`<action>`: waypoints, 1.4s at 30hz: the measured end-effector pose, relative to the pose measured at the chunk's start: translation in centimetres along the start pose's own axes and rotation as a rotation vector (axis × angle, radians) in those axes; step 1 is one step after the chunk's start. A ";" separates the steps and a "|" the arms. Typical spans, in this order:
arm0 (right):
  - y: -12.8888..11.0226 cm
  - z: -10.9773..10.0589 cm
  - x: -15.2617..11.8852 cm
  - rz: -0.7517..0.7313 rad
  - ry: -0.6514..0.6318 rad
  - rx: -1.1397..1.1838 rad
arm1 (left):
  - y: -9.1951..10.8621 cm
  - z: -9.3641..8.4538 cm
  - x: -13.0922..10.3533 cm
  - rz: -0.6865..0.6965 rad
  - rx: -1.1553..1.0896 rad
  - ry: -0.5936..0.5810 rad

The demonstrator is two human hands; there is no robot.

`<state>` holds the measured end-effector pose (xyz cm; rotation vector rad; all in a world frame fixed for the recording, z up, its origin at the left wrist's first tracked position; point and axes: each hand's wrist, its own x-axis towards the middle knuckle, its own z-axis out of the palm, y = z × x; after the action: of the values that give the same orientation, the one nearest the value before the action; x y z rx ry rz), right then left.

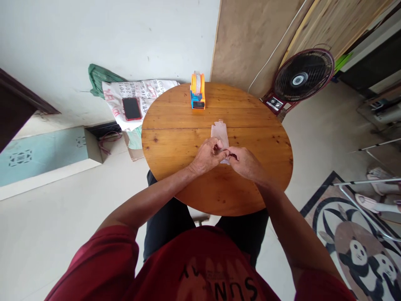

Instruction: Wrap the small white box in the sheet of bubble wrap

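A small pale cardboard piece point(218, 130) lies flat near the middle of a round wooden table point(175, 138). My left hand point(208, 154) and my right hand point(242, 161) meet at its near end, fingers pinched on its edge. Both hands rest on the tabletop and hide the near part of the cardboard. An orange and blue tape dispenser point(197, 92) stands at the table's far edge, well beyond my hands.
A phone with a red case point(131, 108) lies on a printed white sack point(138, 94) left of the table. A dark red floor fan point(300, 77) stands at the back right. A panda rug point(357, 246) and metal rods point(366, 182) are on the right.
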<state>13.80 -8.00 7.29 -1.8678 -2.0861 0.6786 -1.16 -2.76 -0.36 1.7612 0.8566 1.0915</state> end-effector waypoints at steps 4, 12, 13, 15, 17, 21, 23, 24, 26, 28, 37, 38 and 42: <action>0.4 -0.7 0.4 -0.024 -0.087 0.098 | -0.4 0.3 0.2 -0.001 0.047 -0.002; 2.2 -1.0 1.6 -0.134 -0.063 0.132 | -0.5 0.3 0.1 0.071 0.162 0.017; 2.3 -1.1 1.6 -0.131 -0.070 0.167 | -0.5 0.3 0.0 0.083 0.181 0.018; 2.5 -1.2 1.5 -0.107 -0.076 0.217 | -0.5 0.2 -0.1 0.102 0.224 0.020; 2.5 -1.4 1.5 -0.085 -0.085 0.241 | -0.4 0.1 -0.2 0.129 0.260 0.014; 2.5 -2.0 1.8 -0.083 -0.152 0.250 | -0.4 -0.2 -0.3 0.210 0.336 -0.038; 2.5 -2.4 2.2 -0.080 -0.193 0.245 | -0.5 -0.3 -0.4 0.254 0.371 -0.051; 2.5 -2.6 2.5 -0.078 -0.214 0.242 | -0.6 -0.3 -0.4 0.274 0.381 -0.052; 2.7 -3.0 3.0 -0.092 -0.258 0.246 | -0.6 -0.3 -0.5 0.294 0.385 -0.050; 3.3 -3.5 3.6 -0.114 -0.249 0.294 | -0.5 -0.4 -0.5 0.282 0.371 -0.047; 6.1 -3.0 5.4 -0.168 -0.062 0.361 | 1.4 -0.6 0.0 0.176 0.421 -0.063; 6.0 -2.5 5.4 -0.182 -0.067 0.366 | 1.4 -0.4 0.1 0.173 0.457 -0.064; 5.7 -0.7 5.4 -0.189 -0.031 0.374 | 1.0 0.1 -0.1 0.178 0.580 -0.027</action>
<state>18.34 -2.23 4.44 -1.4474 -1.9562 0.9752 -0.96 -3.29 0.54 2.3614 1.0909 0.9859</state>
